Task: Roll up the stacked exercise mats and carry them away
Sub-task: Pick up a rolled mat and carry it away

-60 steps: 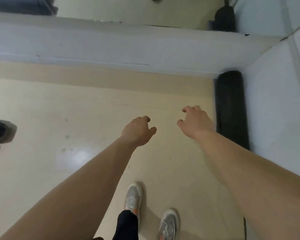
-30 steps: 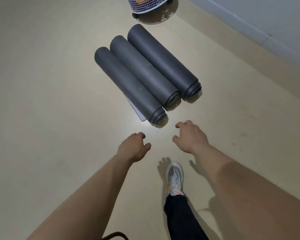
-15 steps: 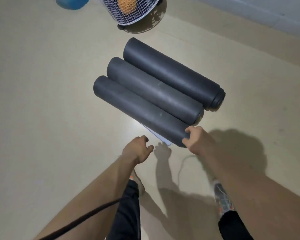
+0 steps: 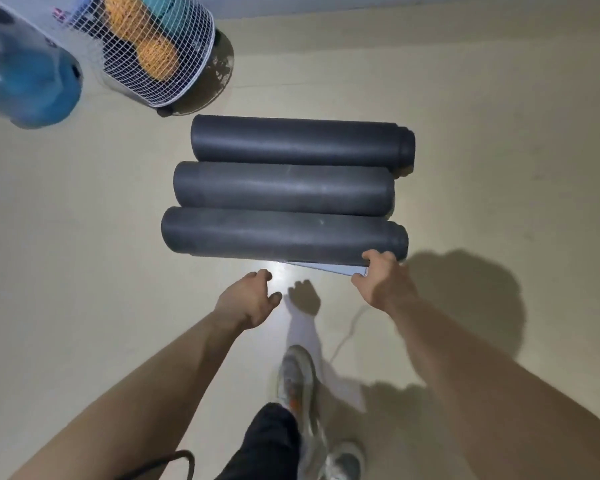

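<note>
Three rolled dark grey mats lie side by side on the beige floor: the near mat (image 4: 278,235), the middle mat (image 4: 281,188) and the far mat (image 4: 298,142). A thin pale sheet (image 4: 329,268) pokes out from under the near roll. My right hand (image 4: 381,282) is at the near mat's right end, fingers curled against its lower edge and thumb by the sheet's corner. Left of it, my left hand (image 4: 253,299) hovers over the floor just short of the near mat, loosely curled and holding nothing.
A white wire basket (image 4: 174,74) holding orange and teal things stands beyond the mats at the upper left, with a blue water jug (image 4: 28,84) beside it. My shoes (image 4: 298,382) are below the hands, next to a thin pale cord (image 4: 343,337).
I have come closer and swung round, so the mats now lie crosswise in front of me. My right hand stays at the near mat's right end; my left hand has reached nearer.
</note>
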A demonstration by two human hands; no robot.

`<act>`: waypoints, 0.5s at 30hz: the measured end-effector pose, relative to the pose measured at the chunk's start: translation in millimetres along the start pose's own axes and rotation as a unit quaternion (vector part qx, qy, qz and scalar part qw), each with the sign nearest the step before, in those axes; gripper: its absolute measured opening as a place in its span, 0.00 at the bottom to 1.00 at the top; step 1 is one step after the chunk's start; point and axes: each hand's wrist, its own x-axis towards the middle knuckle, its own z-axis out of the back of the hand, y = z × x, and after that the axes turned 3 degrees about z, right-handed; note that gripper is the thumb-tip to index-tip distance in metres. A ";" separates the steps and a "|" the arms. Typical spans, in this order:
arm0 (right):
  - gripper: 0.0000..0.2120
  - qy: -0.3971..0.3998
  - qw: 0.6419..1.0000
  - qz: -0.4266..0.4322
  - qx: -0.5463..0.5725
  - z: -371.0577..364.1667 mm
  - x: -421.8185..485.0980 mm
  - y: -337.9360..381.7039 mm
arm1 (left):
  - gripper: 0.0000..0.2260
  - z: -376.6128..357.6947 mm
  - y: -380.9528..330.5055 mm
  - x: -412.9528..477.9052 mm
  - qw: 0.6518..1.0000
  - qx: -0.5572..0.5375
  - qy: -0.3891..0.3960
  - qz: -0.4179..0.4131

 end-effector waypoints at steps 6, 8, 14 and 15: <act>0.35 -0.051 0.997 -0.039 0.047 -59.2 30.1 -41.3 | 0.26 -44.2 10.1 53.1 0.993 -0.022 -0.092 -0.068; 0.41 -0.108 0.992 -0.034 0.064 -75.7 52.2 -49.6 | 0.28 -61.0 16.8 80.8 0.987 0.027 -0.126 -0.096; 0.45 -0.259 0.949 -0.134 0.116 -108.8 131.2 -53.7 | 0.30 -61.0 52.2 161.3 0.944 0.076 -0.295 -0.129; 0.46 -0.280 0.939 -0.149 0.128 -115.3 141.3 -53.5 | 0.31 -55.9 63.2 172.6 0.941 0.066 -0.314 -0.110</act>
